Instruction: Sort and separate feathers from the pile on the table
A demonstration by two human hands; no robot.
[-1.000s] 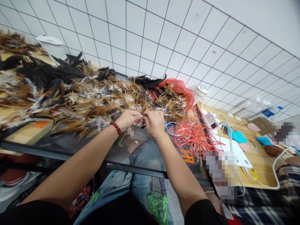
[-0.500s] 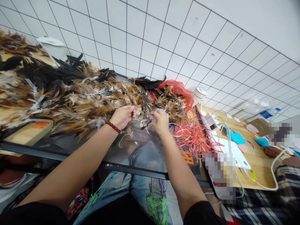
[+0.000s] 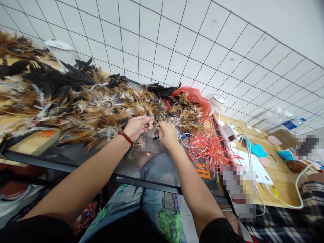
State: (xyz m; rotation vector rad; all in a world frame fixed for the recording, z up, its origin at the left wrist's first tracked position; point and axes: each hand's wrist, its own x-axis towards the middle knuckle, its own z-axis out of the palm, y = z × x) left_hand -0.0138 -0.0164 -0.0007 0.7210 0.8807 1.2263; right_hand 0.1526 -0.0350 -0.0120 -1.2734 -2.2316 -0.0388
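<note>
Both of my hands are over the front edge of a long heap of brown, white and black feathers. My left hand, with a red bead bracelet at the wrist, has its thumb and index finger pinched and the other fingers curled. What it pinches is too small to make out. Close on its right, my right hand is closed in a pinch on what looks like a small feather, mostly hidden by the fingers. The fingertips of the two hands are nearly touching.
A dark see-through tabletop lies under my forearms. To the right are tangled red strings, a red plastic bag, a white lidded cup, a power strip and cables. At left lies a wooden block; a white bin stands behind.
My right hand has moved left, and my left hand slightly right, so the fingertips are closer together. The view has shifted a little.
</note>
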